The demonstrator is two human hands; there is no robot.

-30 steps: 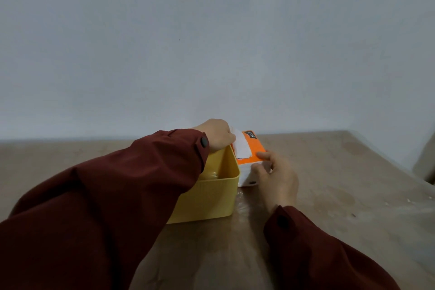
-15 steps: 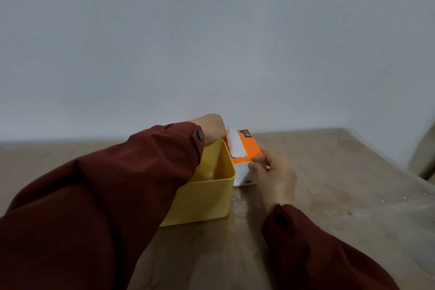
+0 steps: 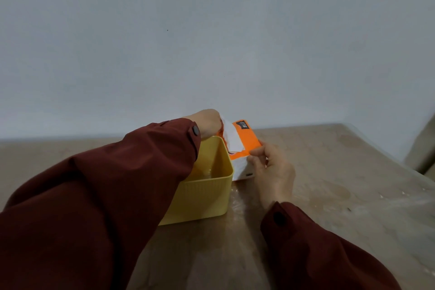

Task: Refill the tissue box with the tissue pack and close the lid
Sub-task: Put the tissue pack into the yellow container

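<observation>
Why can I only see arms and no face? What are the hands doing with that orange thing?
The camera sits on the person's head and looks down, so you see only their own arms in red sleeves. On the brown table stands an open yellow box; it looks empty. Beside it, the right hand holds an orange and white tissue pack, tilted up. The left hand reaches over the box and pinches a white tissue sticking out of the pack. No lid shows.

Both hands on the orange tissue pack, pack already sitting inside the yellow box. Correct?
Not quite. In the head view the tissue pack is outside the yellow box, beside its right wall. The box shows no pack inside. The left hand and the right hand do hold the pack.
</observation>
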